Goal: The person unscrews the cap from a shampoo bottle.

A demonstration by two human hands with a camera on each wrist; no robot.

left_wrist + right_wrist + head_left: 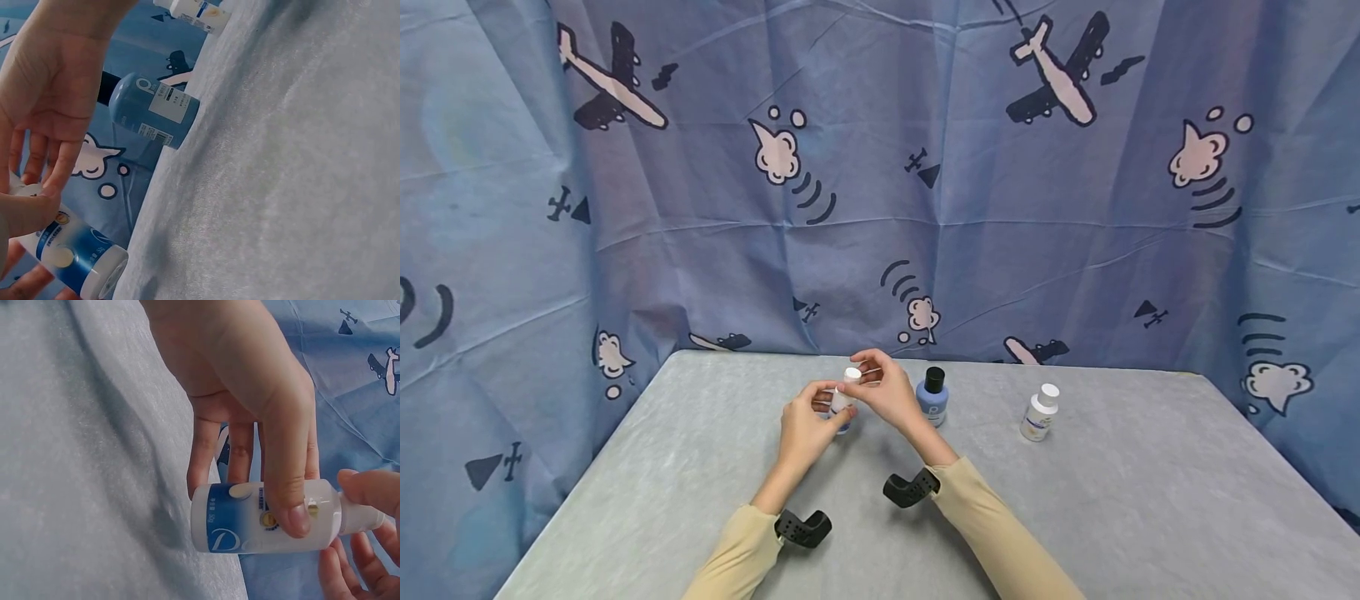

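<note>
My left hand (803, 429) grips a small white bottle (247, 515) with a blue band near its base, thumb across the front and fingers behind. The bottle is held close over the table. At its top, the thumb and fingers of my right hand (889, 395) pinch the white cap (852, 374). In the right wrist view the right thumb (369, 489) lies along the cap, with other fingers below it. Just right of the hands stands a blue bottle (932, 402) with a black cap, upright.
Another white bottle (1037, 417) with a white cap stands farther right on the grey cloth-covered table (1135, 483). Behind the table hangs a blue curtain (865, 183) printed with planes. Each wrist wears a black strap mount (912, 488).
</note>
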